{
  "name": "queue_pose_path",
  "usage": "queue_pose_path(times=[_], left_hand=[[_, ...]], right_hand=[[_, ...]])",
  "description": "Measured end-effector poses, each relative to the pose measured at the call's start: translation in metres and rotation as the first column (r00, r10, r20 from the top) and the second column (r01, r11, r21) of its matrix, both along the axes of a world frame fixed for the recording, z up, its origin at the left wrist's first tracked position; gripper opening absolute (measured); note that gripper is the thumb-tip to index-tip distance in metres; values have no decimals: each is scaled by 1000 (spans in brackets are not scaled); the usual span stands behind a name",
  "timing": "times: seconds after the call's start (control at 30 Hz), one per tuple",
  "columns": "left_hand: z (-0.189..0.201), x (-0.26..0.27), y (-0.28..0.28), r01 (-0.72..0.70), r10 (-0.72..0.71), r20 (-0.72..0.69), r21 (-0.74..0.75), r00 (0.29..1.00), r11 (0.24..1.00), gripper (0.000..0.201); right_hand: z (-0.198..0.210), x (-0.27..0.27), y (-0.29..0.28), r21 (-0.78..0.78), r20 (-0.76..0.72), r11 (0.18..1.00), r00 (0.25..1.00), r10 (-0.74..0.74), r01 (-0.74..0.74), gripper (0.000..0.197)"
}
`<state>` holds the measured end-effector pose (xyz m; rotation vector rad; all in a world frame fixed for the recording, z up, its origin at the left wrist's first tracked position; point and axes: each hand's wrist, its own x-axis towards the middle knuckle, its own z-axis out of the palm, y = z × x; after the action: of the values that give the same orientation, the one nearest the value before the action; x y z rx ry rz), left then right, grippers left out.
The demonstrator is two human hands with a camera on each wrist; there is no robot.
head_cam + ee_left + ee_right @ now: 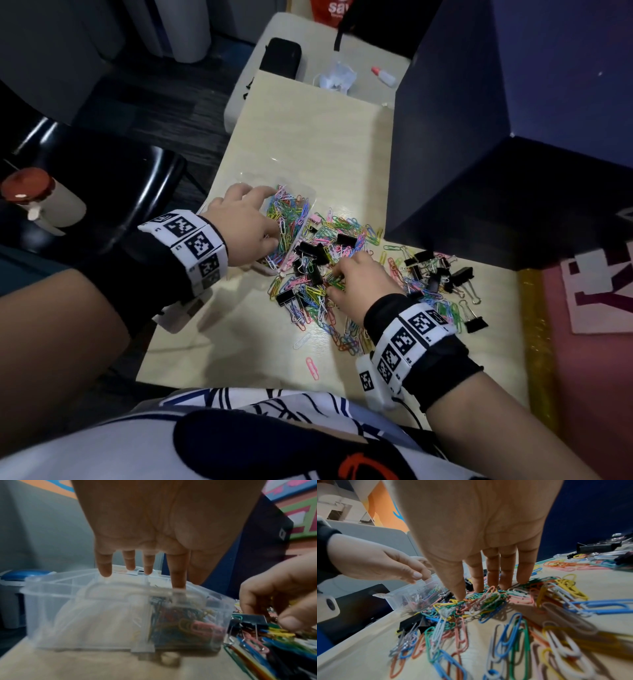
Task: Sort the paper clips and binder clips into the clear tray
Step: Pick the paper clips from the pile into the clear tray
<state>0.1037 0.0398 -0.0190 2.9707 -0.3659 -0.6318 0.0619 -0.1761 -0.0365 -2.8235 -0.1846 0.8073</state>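
Left grip (239, 222) spread, rested on clear tray (51, 592). Right grip (356, 281) apart, pressed on paper clips (318, 305). Risk: tangled clump lifted, binder clips (310, 250) dragged along.

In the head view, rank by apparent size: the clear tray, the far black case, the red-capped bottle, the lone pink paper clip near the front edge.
1. clear tray
2. black case
3. red-capped bottle and pink paper clip: about alike; the bottle lies farther away, so I do not rank them.
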Motion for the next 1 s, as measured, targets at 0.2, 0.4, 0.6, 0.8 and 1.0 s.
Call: queue_pose_path(times=[0.2, 0.4, 0.6, 0.8, 1.0], left_hand=[[-12, 0, 3, 56, -57, 5, 113, 998, 992, 34], [-18, 1, 2, -39, 43, 122, -28, 992, 999, 41], [-12, 2, 5, 51, -54, 44, 50, 998, 997, 30], [-14, 4, 6, -23, 31, 105, -78, 994, 997, 27], [-13, 14, -5, -3, 3, 35, -6, 999, 1000, 33]], right_hand=[[-3, 2, 2, -9, -3, 1000, 1000, -13, 13, 36], [-5, 2, 1, -9, -1, 1000, 1000, -17, 17, 34], [-5, 3, 1, -9, 6, 1000, 1000, -24, 24, 33], [-6, 2, 1, -8, 8, 1000, 1000, -25, 25, 33], [-6, 3, 1, -6, 14, 1000, 1000, -22, 22, 33]])
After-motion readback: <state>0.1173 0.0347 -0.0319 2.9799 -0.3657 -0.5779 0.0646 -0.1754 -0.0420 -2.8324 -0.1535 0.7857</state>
